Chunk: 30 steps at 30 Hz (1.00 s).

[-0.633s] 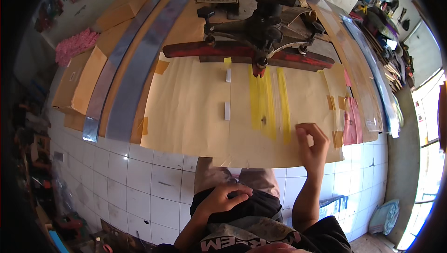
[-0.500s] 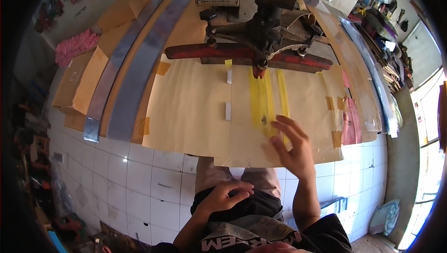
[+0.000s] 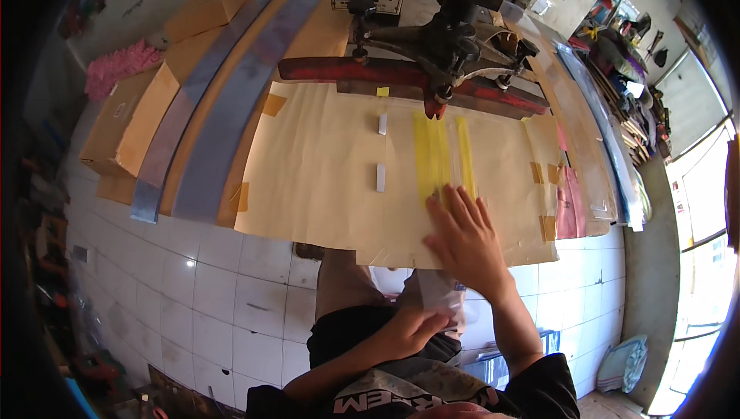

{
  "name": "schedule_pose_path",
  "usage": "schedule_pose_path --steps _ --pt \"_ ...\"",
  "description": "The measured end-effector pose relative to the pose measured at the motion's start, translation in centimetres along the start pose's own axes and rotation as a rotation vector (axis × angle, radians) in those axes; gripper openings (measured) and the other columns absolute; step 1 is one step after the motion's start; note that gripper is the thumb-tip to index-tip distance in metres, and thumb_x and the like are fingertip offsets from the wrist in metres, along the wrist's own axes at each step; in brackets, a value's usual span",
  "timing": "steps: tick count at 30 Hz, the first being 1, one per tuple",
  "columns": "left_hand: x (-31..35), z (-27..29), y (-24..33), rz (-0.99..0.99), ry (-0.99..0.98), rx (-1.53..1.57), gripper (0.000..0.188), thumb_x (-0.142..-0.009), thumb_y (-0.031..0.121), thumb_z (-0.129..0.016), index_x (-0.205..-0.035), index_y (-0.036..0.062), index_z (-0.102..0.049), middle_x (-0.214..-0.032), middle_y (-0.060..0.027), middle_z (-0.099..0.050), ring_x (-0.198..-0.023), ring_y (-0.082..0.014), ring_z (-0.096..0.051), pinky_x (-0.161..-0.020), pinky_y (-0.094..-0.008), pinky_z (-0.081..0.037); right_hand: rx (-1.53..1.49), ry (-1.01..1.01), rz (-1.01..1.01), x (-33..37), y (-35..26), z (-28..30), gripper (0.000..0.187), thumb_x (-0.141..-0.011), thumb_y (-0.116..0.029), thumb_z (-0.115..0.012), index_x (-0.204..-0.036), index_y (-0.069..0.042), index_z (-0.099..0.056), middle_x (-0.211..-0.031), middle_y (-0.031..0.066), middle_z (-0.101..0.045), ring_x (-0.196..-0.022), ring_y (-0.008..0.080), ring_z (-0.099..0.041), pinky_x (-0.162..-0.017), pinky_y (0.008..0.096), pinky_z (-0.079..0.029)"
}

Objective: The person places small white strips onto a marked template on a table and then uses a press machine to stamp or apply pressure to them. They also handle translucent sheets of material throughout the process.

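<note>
"two hands of yours: is either clamped on anything?"

"not my right hand [image 3: 467, 245]: it's spread palm down, fingers apart, at the near ends of the wide strip [image 3: 432, 145] and the narrow strip [image 3: 464, 145], both yellow. touching or just above, i can't tell. my left hand [image 3: 416, 328] is well this side of the red bar [image 3: 354, 70], beside some clear film [image 3: 441, 292]; whether i'm pinching that, i can't tell."

"and where do the strips lie?"

"on the tan sheet [image 3: 316, 164], running toward me from close in front of the red bar, just right of its middle."

"how would they handle?"

"light and limp, i'd judge, slippery if they're plastic, easy to crease. i'd take either by the end farthest from the red bar, finger and thumb, keeping it flat."

"and the sheet?"

"stiffish paper, by its look, and likely to tear. i'd steady it with an open palm along the edge farthest from the red bar."
</note>
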<state>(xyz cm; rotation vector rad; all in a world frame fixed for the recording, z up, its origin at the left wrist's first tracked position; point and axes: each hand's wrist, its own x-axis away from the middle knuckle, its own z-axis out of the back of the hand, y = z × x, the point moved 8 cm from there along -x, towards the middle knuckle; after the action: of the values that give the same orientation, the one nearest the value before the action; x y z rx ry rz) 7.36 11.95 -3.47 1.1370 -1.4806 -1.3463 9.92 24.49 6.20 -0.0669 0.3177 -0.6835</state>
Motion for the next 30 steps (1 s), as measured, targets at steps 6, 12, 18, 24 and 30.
schedule_pose_path --steps 6,12,18,24,30 --pt "2.0 -0.1 -1.5 0.104 -0.067 0.168 0.028 -0.103 0.017 -0.05 -0.117 -0.0051 -0.06 -0.105 -0.0143 -0.072 -0.1 -0.0185 -0.068 -0.092 -0.0302 -0.051 0.062 -0.063 0.062 0.2 -0.9 0.2 0.061 -0.095 -0.036 -0.053 -0.14 0.002 -0.041 -0.145 0.0291 -0.038 -0.135 0.0468 -0.036 -0.111 0.0558 -0.027" --pt "0.3 2.2 1.8 0.02 0.073 0.395 0.033 -0.102 0.023 -0.052 -0.125 -0.0018 -0.053 -0.106 -0.0173 -0.069 -0.098 -0.0214 -0.068 -0.091 -0.034 -0.053 0.035 -0.05 0.126 -3.7 0.5 -1.6 0.06 -0.098 -0.039 -0.049 -0.141 0.002 -0.041 -0.145 0.031 -0.037 -0.136 0.0472 -0.035 -0.112 0.0532 -0.027" --pt "2.1 3.6 3.3 -0.022 0.046 0.423 0.044 -0.102 0.026 -0.051 -0.137 0.0011 -0.042 -0.113 -0.021 -0.065 -0.102 -0.0245 -0.066 -0.093 -0.0365 -0.052 0.004 -0.052 0.087 -5.3 -0.4 -3.0 0.062 -0.097 -0.041 -0.049 -0.142 0.001 -0.041 -0.146 0.0316 -0.035 -0.137 0.0479 -0.033 -0.114 0.0524 -0.026" --pt "3.3 3.8 1.0 0.031 0.083 0.517 0.04 -0.102 0.017 -0.052 -0.138 0.0036 -0.043 -0.111 -0.0169 -0.067 -0.099 -0.0182 -0.066 -0.091 -0.0319 -0.051 -0.011 -0.022 0.063 -5.5 -0.6 -2.7 0.063 -0.096 -0.041 -0.051 -0.143 0.0 -0.04 -0.149 0.031 -0.033 -0.139 0.0473 -0.031 -0.115 0.051 -0.024" --pt "3.1 3.7 0.8 0.012 0.089 0.509 0.038 -0.102 0.015 -0.052 -0.137 0.0033 -0.044 -0.109 -0.0158 -0.068 -0.098 -0.0186 -0.066 -0.091 -0.0325 -0.051 -0.035 -0.005 0.046 -5.6 -0.5 -2.6 0.063 -0.096 -0.041 -0.051 -0.144 -0.001 -0.04 -0.149 0.0304 -0.033 -0.139 0.0462 -0.031 -0.116 0.05 -0.023"
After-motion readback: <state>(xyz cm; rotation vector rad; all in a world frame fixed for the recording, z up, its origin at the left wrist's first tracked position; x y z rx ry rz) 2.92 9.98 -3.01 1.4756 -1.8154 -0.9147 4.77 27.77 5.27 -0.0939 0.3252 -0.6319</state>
